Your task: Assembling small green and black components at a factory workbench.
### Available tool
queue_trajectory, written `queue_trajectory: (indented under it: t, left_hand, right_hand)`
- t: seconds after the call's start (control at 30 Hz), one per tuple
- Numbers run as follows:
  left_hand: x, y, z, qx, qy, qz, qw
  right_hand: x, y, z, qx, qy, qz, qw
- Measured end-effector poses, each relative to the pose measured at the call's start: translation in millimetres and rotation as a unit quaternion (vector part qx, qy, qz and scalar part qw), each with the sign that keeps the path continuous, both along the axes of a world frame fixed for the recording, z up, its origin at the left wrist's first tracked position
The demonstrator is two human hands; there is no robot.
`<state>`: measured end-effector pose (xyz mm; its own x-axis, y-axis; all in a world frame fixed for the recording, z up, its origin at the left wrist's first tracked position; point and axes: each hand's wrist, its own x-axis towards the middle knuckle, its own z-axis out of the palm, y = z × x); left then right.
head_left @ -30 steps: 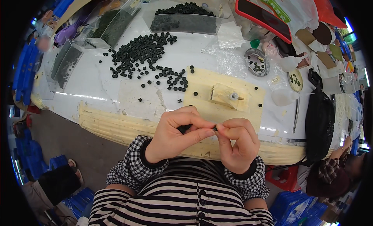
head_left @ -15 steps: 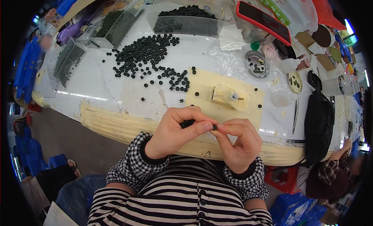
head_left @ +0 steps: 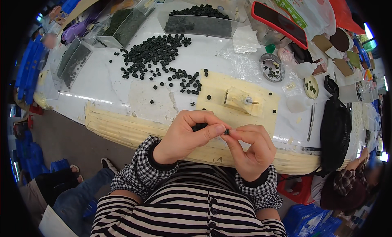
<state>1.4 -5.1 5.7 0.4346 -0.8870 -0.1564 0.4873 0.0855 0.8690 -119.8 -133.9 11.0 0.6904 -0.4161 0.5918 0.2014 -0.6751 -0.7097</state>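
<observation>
Near the table's front edge, my left hand and my right hand meet fingertip to fingertip. Pinched between them is a small black spool-shaped part. More black pieces show in the curl of my left hand, partly covered by its fingers. Just beyond my hands, a taped block with a small upright metal pin stands on a yellow taped sheet. A large heap of like black parts spreads over the table at the far left, with several loose ones nearer.
Clear bins of black parts line the back. At the right lie a red-cased phone, a round dish with small parts, tweezers and a black bag. Yellow tape pads the front edge. Another person sits at the right.
My hands keep the same pinch on the small part, with only slight finger movement. The whole view has shifted a little. At lower left, another person's leg and shoe have come into view.
</observation>
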Motion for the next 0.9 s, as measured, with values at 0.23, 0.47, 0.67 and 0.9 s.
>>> queue_trajectory:
  t: [0.23,0.47,0.67,0.9]
  left_hand:
    - [-0.1,-0.2,-3.6,0.003,0.016,0.001,1.000]
    - [-0.6,-0.1,-2.5,0.004,0.020,0.003,1.000]
    - [-1.0,0.3,-0.2,0.032,0.012,0.014,0.999]
    - [0.0,0.6,-2.6,0.016,0.006,0.010,1.000]
  right_hand:
    - [1.2,0.1,-1.9,-0.014,-0.008,-0.007,1.000]
    - [1.7,0.8,-2.0,-0.018,-0.010,-0.010,1.000]
    - [4.1,1.4,-0.7,-0.024,-0.003,-0.030,0.999]
    - [3.1,1.5,-5.1,-0.032,-0.003,-0.027,0.999]
